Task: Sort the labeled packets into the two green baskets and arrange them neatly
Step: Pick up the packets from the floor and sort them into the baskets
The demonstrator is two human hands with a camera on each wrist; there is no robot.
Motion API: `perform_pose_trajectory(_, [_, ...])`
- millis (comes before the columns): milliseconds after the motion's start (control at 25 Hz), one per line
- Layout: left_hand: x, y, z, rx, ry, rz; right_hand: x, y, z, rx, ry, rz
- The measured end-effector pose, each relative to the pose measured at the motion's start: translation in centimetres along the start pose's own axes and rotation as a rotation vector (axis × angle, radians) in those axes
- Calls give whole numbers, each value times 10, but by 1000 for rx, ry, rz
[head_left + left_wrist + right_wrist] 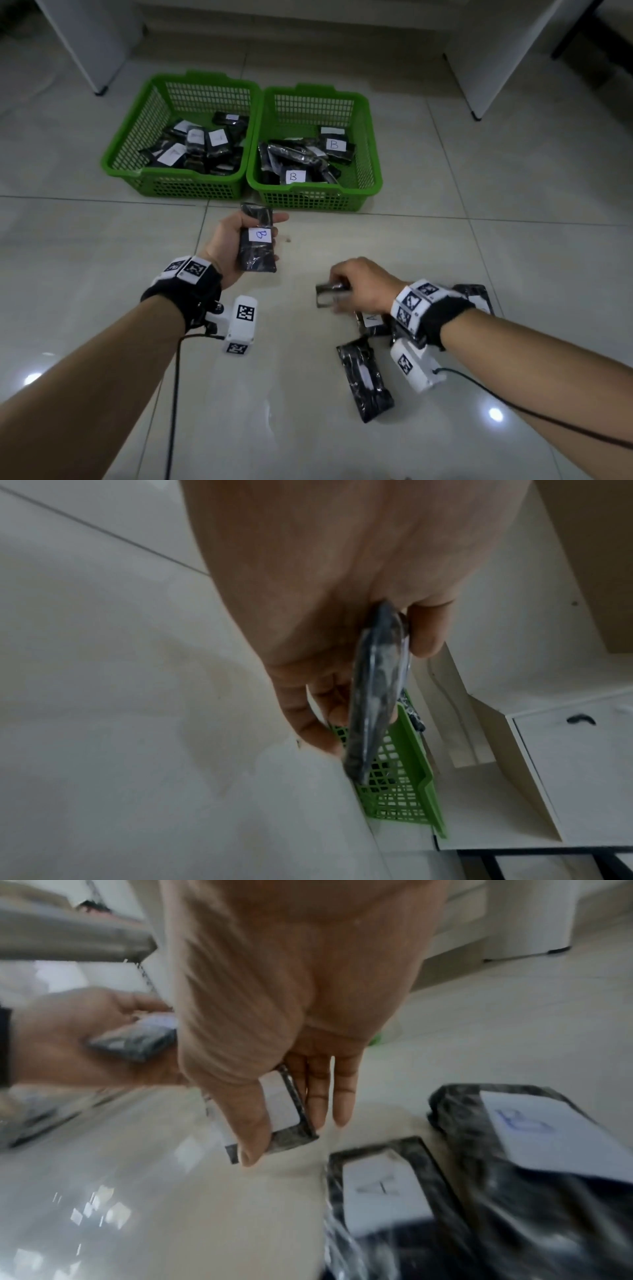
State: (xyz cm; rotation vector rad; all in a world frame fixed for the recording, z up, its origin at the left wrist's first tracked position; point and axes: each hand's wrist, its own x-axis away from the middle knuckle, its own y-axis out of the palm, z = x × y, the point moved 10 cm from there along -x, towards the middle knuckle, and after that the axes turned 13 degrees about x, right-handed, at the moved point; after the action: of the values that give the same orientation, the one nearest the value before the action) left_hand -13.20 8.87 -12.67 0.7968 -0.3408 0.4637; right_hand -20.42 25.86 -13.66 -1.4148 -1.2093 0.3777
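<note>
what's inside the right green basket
The right green basket holds a loose heap of black packets; two white labels facing up read B. Packets lower in the heap are covered, so their labels and count cannot be seen.

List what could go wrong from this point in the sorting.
1. The left hand holds a packet marked B in front of the seam between the baskets; it could drop into the left basket instead of the right basket, which shows B labels.
2. The right hand pinches a packet whose letter is unreadable here, so it may be misfiled.
</note>
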Motion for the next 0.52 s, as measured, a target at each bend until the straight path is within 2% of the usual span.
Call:
perform_pose_trajectory(120, [-6, -11, 12, -63, 74, 87, -17, -36, 17, -493, 127, 160])
perform_pose_trajectory(200, [-9, -13, 25, -64, 123, 126, -26, -50, 22, -825, 182, 199])
perform_pose_trajectory(280, [-12, -16, 47, -170, 259, 188, -36, -61, 22, -1041, 202, 223])
perform_pose_trajectory(400, [-17, -18, 83, -228, 477, 279, -44, -85, 30, -1135, 215, 403])
perform_pose_trajectory(520, [-40, 1, 110, -407, 551, 242, -47, -113, 43, -992, 225, 658])
